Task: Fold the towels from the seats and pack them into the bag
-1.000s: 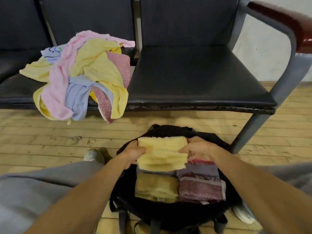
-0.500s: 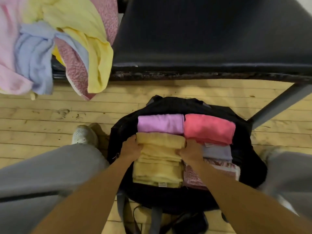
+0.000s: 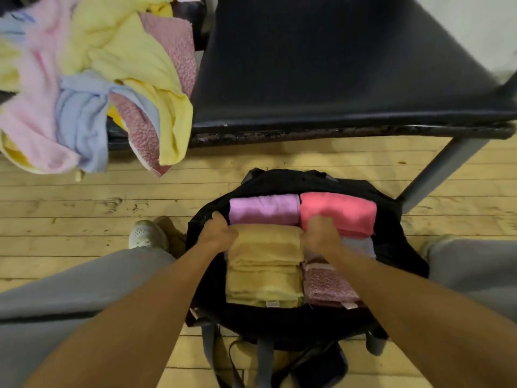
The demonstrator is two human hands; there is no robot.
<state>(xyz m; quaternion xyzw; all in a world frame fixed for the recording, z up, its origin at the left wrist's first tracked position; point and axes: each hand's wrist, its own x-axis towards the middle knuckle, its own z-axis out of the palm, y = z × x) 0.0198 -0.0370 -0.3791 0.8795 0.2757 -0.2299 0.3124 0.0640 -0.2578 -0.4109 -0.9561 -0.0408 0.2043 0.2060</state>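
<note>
An open black bag (image 3: 397, 247) stands on the wooden floor (image 3: 84, 214) between the person's grey-trousered legs (image 3: 70, 289), just in front of a row of dark seats. Inside it, a folded yellow towel (image 3: 265, 261) lies in the near-left part, on top of another yellow fold. The left grip (image 3: 216, 233) is clenched on the towel's far-left corner and the right grip (image 3: 320, 233) on its far-right corner. Both sets of knuckles face up and the fingers are curled down over the towel's edges. Beyond the yellow towel, a folded purple towel (image 3: 264, 210) fills the far-left part of the bag, and a coral-pink towel (image 3: 338, 212) sits touching it at the far right. A maroon patterned towel (image 3: 327, 287) lies at the near right beside the yellow one, with a grey-lilac towel (image 3: 361, 246) partly hidden under the right forearm. On the left seat (image 3: 117, 138), a loose pile of unfolded towels (image 3: 92, 79) in pink, yellow, pale blue and maroon pattern hangs over the front edge. The right seat (image 3: 335, 65) is bare black. A white shoe (image 3: 145, 233) rests on the floor just left of the bag.
</note>
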